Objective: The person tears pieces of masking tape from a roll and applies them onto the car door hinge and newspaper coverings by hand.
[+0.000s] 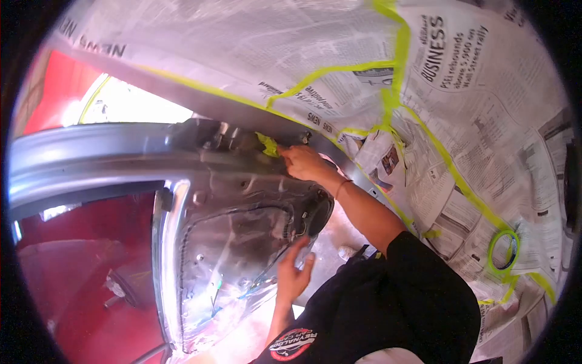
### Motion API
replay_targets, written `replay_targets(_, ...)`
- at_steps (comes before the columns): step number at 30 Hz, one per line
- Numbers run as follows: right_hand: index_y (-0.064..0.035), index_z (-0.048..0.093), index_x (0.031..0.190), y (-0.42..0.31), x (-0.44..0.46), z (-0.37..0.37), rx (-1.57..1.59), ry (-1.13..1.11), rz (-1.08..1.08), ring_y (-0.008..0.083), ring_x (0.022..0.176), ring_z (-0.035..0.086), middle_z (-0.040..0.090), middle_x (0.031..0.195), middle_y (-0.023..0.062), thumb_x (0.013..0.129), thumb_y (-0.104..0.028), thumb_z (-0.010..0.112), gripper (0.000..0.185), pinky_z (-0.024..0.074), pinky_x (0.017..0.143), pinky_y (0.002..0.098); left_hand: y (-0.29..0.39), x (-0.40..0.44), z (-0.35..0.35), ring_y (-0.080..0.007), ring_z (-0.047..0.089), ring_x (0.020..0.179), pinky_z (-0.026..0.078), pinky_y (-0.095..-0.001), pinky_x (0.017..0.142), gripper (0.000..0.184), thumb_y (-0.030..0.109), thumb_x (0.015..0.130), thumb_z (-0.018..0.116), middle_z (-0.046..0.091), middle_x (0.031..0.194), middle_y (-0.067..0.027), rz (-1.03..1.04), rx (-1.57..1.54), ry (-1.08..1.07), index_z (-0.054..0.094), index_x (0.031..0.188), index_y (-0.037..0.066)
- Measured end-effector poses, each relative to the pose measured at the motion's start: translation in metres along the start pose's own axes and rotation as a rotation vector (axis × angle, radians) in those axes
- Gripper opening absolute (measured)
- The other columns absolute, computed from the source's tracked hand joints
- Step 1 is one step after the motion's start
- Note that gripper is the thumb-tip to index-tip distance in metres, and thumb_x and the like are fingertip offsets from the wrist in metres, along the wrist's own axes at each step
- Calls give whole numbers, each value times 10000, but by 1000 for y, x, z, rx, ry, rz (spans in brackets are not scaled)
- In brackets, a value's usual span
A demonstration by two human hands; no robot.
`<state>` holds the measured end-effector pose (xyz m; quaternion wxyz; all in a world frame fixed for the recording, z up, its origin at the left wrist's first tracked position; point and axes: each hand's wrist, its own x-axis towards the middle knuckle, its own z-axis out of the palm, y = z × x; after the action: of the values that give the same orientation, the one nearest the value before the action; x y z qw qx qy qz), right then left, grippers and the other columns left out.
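Observation:
A car door (236, 224), bare of its inner trim, stands open in front of me with its dark inner panel showing. My right hand (305, 162) reaches to the door's edge, fingers curled, the fingertips at a crumpled piece of yellow-green masking tape (267, 144). Just left of that tape is a metal hinge (225, 133). Lower down, my left hand (294, 276) hovers beside the door panel with fingers apart and nothing in it. Clear plastic film (242, 303) hangs over the panel's lower part.
Newspaper sheets (448, 73) joined by yellow-green tape strips (451, 167) cover the car body above and to the right. A roll of tape (504, 250) rests on the newspaper at right. Through the door's window (91, 261) a red surface shows.

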<state>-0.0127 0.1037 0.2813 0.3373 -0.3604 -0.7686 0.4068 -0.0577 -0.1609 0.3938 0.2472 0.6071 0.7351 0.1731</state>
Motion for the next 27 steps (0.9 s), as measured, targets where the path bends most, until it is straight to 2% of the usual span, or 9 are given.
replay_targets(2,-108,566,1270,-7,-5,-9,-16,-19,-33,392,853,614,621,877,223,836,-114,449,449,483,778,482,-28,-17,18,-330,592,1119,452,-374,953,575,426,913,575,618,1184,-211,-279,271,-323,479,1348,62)
replay_targets(4,-113,565,1270,-13,-10,-6,-27,-77,30,382,891,602,613,920,223,843,-114,463,439,478,794,467,-52,-34,31,-400,552,1138,444,-444,958,563,413,904,588,582,1224,-244,-234,281,-453,507,1310,33)
replay_targets(10,-151,570,1284,-2,-15,-1,-21,114,-71,387,844,608,612,893,219,867,-134,483,426,484,761,458,-60,-43,32,-374,559,1150,445,-416,965,576,431,917,564,585,1242,-217,-145,72,-354,497,1327,33)
replay_targets(12,-153,579,1272,-3,-4,7,-58,71,-81,387,839,610,615,902,217,865,-128,484,419,485,757,459,-57,-42,31,-355,569,1149,451,-391,955,557,417,920,567,586,1250,-210,-186,-283,-256,502,1326,40)
replay_targets(14,-155,588,1261,-10,-2,8,-88,30,-85,387,834,612,619,912,215,864,-122,486,411,487,753,459,-59,-42,31,-342,577,1145,454,-376,945,541,408,921,571,586,1255,-204,-159,-369,-220,510,1323,51)
replay_targets(16,-160,599,1250,-22,2,-6,-61,-79,29,377,840,622,637,930,201,849,-115,498,416,490,746,462,-50,-42,21,-357,581,1128,460,-399,935,545,419,918,569,589,1245,-209,-238,-228,-331,510,1322,58)
replay_targets(20,-184,519,1341,-44,-7,-21,-294,-13,-172,358,869,633,650,940,204,830,-116,509,516,503,744,450,-78,-57,38,-379,569,1127,449,-434,950,579,439,908,573,581,1241,-223,-54,-85,-291,493,1332,53)
replay_targets(25,-233,252,1493,-77,-6,-35,-668,-27,-164,383,703,652,661,746,199,783,-108,566,785,525,648,464,-79,-62,36,-372,538,1175,418,-426,997,597,458,914,557,569,1260,-224,-77,-129,-274,482,1340,47)
replay_targets(27,-244,250,1494,-73,2,-39,-744,23,-183,383,657,649,657,708,192,777,-109,570,797,522,624,472,-82,-61,40,-378,529,1187,414,-428,1004,607,466,913,556,552,1286,-220,-53,-132,-280,475,1349,51)
